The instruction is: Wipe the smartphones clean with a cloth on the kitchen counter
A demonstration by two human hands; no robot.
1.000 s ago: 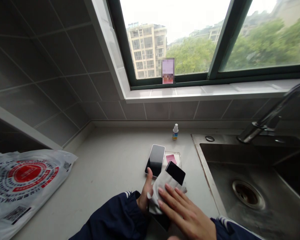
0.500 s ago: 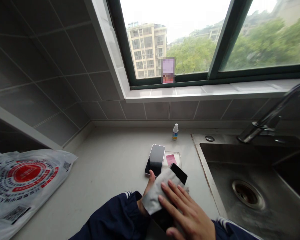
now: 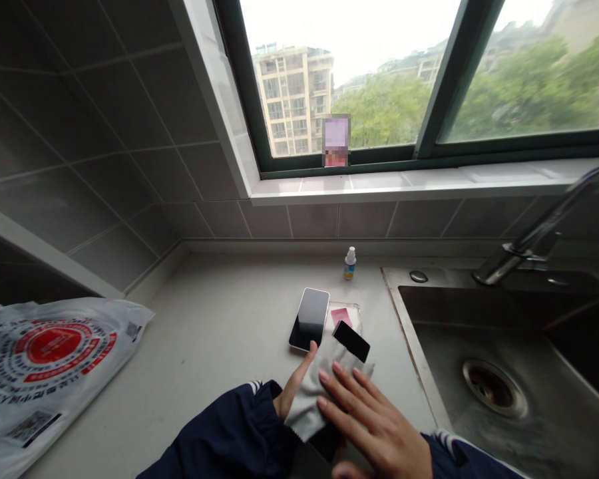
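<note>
My left hand [image 3: 296, 387] holds a black phone [image 3: 352, 340] from beneath, thumb along its side and other fingers hidden. A grey cloth [image 3: 312, 401] with zigzag edges lies across the phone's middle, leaving its far end bare. My right hand [image 3: 374, 426] presses on the cloth with its fingers stretched out flat and slightly apart. Just beyond, a second phone [image 3: 310, 320] with a dark screen and light rim lies on the counter. Beside it is a clear phone case [image 3: 353, 311] with a pink slip [image 3: 341, 317], partly covered by the held phone.
A small white-capped bottle [image 3: 349, 264] stands near the back wall. To the right are a steel sink [image 3: 413, 349] and a chrome faucet [image 3: 519, 249]. A printed plastic bag [image 3: 54, 372] lies on the left of the pale counter [image 3: 194, 332], below a window.
The held phone has shifted slightly left and away from me. My left thumb has moved a little right, and the cloth has bunched and slid slightly under my right fingers.
</note>
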